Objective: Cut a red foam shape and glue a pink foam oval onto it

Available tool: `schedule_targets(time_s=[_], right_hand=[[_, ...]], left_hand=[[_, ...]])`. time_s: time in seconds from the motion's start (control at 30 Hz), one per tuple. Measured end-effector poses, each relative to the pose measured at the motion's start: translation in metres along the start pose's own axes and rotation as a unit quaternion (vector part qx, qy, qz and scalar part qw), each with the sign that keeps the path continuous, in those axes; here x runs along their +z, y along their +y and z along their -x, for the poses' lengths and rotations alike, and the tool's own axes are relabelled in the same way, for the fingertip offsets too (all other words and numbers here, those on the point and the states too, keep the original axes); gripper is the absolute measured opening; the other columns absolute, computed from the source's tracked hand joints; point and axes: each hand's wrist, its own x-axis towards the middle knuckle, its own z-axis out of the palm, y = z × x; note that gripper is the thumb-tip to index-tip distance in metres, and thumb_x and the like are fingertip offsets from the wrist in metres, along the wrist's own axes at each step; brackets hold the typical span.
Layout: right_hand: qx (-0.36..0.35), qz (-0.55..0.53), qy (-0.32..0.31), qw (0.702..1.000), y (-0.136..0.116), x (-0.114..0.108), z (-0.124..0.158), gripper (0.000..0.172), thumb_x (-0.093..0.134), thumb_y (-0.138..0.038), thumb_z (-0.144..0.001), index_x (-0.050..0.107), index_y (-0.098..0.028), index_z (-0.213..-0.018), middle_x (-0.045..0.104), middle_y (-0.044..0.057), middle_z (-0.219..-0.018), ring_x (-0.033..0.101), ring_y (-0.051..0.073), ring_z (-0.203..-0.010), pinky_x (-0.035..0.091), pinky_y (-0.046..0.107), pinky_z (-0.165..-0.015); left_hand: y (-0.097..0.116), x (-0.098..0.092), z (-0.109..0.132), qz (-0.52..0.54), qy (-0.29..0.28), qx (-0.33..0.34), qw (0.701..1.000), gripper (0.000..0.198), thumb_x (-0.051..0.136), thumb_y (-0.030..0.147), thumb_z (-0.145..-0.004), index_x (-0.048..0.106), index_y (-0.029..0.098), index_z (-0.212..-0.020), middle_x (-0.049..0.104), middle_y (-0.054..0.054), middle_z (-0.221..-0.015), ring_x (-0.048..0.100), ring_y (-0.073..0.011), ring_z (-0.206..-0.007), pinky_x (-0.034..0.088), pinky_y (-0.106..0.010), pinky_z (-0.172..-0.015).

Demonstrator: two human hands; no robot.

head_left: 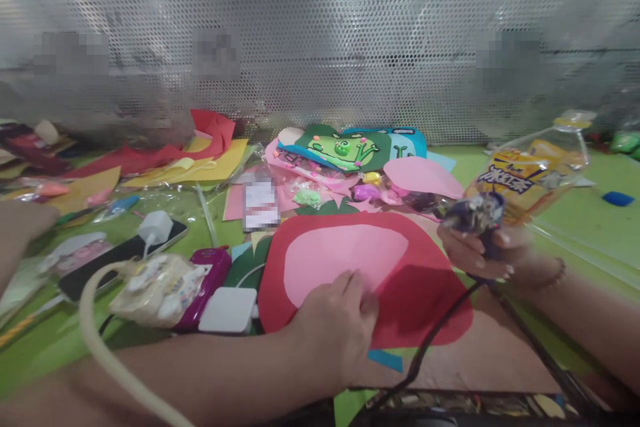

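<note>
My left hand (337,323) rests on a pink rounded paper shape (340,247) that lies on a larger red paper shape (425,307). Its fingers are curled and bunched together; whatever may be between them is hidden. My right hand (480,253) is raised at the right edge of the red paper, closed round the handle of a dark blue glue gun (493,233), partly blurred. From the handle a black cord (433,340) runs down to the front edge. Under the red paper lies a brown board (510,353).
Behind the papers lies a colourful paper collage (350,147). A plastic bottle (537,167) stands at the right. On the left are a purple power strip (210,267), a white charger (227,310), a phone (125,260) and a cream hose or cable (95,347). A perforated metal panel (320,27) closes the back.
</note>
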Motion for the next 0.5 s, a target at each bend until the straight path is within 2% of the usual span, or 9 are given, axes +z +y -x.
schedule_targets(time_s=[0.1, 0.17, 0.27, 0.37, 0.43, 0.5], right_hand=[[0.073, 0.007, -0.102, 0.992, 0.0, -0.003, 0.004, 0.044, 0.069, -0.059, -0.041, 0.054, -0.018, -0.051, 0.047, -0.002, -0.04, 0.026, 0.002, -0.025, 0.015, 0.017, -0.028], [0.082, 0.029, -0.126, 0.988, 0.0, -0.004, 0.004, 0.039, 0.071, -0.054, -0.047, 0.061, -0.016, -0.053, 0.043, -0.002, -0.036, 0.029, 0.004, -0.028, 0.017, 0.018, -0.031], [0.06, 0.049, -0.09, 0.993, 0.001, -0.003, -0.002, 0.028, 0.069, -0.043, -0.057, 0.064, -0.015, -0.059, 0.045, -0.003, -0.04, 0.032, 0.005, -0.033, 0.02, 0.019, -0.035], [0.05, 0.047, -0.048, 0.997, 0.005, -0.001, -0.013, 0.021, 0.067, -0.034, -0.063, 0.062, -0.014, -0.066, 0.046, -0.005, -0.043, 0.032, 0.005, -0.034, 0.022, 0.019, -0.036], [0.05, 0.05, -0.024, 0.997, 0.008, 0.002, -0.019, 0.019, 0.065, -0.032, -0.066, 0.061, -0.014, -0.066, 0.041, -0.007, -0.039, 0.03, 0.004, -0.032, 0.022, 0.018, -0.035], [0.045, 0.077, 0.007, 0.996, 0.008, 0.006, -0.024, 0.02, 0.064, -0.033, -0.068, 0.06, -0.013, -0.065, 0.04, -0.007, -0.036, 0.031, 0.004, -0.031, 0.022, 0.018, -0.035]], left_hand=[[0.001, 0.002, -0.003, -0.002, 0.004, -0.026, 1.0, 0.069, 0.029, 0.053, -0.09, 0.041, -0.004, -0.129, 0.039, -0.028, -0.136, 0.039, -0.0353, -0.125, 0.038, -0.045, -0.098], [0.003, 0.003, -0.005, 0.001, -0.001, -0.054, 0.999, 0.065, 0.032, 0.041, -0.091, 0.03, -0.008, -0.134, 0.037, -0.03, -0.136, 0.039, -0.0369, -0.124, 0.037, -0.047, -0.097], [0.005, 0.002, -0.007, 0.019, -0.022, -0.114, 0.993, 0.07, 0.039, 0.032, -0.088, 0.013, -0.005, -0.141, 0.045, -0.029, -0.13, 0.05, -0.0356, -0.112, 0.042, -0.049, -0.09], [0.007, -0.002, -0.007, 0.05, -0.032, -0.157, 0.986, 0.082, 0.044, 0.032, -0.086, -0.007, 0.001, -0.143, 0.046, -0.026, -0.129, 0.051, -0.035, -0.11, 0.045, -0.048, -0.085], [0.006, -0.004, -0.007, 0.072, -0.026, -0.158, 0.984, 0.086, 0.044, 0.031, -0.085, -0.016, 0.004, -0.141, 0.037, -0.026, -0.138, 0.044, -0.0355, -0.12, 0.044, -0.047, -0.087], [0.005, -0.005, -0.006, 0.069, -0.015, -0.137, 0.988, 0.088, 0.046, 0.029, -0.084, -0.016, 0.003, -0.141, 0.017, -0.027, -0.147, 0.027, -0.0362, -0.132, 0.039, -0.047, -0.095]])
